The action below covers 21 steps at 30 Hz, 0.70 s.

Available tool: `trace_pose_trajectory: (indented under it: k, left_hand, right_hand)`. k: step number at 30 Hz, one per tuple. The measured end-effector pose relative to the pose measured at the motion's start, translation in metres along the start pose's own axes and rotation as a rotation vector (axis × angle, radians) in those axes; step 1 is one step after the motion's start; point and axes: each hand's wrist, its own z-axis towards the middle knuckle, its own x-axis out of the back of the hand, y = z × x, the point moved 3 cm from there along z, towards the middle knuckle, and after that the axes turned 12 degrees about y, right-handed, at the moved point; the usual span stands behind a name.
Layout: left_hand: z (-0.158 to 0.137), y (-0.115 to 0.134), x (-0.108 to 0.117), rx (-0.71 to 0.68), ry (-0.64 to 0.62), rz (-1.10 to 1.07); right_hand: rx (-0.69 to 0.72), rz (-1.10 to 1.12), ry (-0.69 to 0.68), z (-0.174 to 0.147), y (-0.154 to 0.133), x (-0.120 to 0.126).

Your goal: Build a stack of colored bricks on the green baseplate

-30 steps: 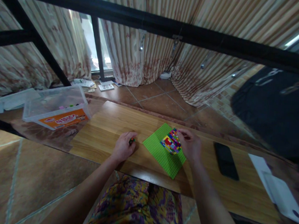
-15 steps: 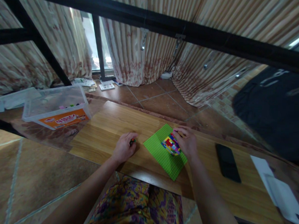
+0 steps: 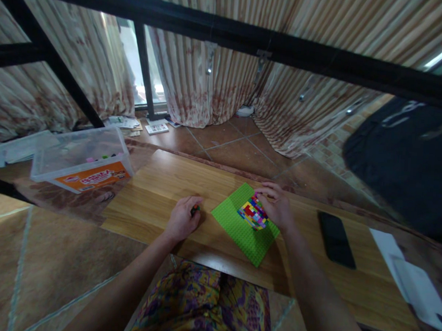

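On the wooden table a green studded baseplate lies at an angle, bearing a multicoloured structure of toy building bricks. My right hand is at the far right side of this structure, its fingertips pinched on a pink brick at the upper edge. Whether that brick is loose or joined on cannot be told. My left hand rests on the table left of the baseplate, fingers curled round a few small toy bricks, dark with bits of orange and green. Its palm hides part of them.
Beyond the left table end stands a clear plastic box with an orange label and some bricks inside. A black phone and white papers lie to the right. A black metal bar crosses in front of the curtains.
My right hand has shifted slightly up and left at the structure's edge, its wrist turning a little. My left hand stays in place with its bricks.
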Motion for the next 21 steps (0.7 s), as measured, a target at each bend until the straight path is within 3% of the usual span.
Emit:
trace_pose_trajectory:
  k: [10, 21]
  left_hand:
    - [0.0, 0.001, 0.001, 0.019, -0.005, 0.007]
    - [0.0, 0.001, 0.001, 0.004, 0.012, 0.001]
  right_hand:
    - [-0.003, 0.018, -0.036, 0.007, 0.0, 0.004]
    - [0.154, -0.122, -0.088, 0.006, -0.013, 0.005]
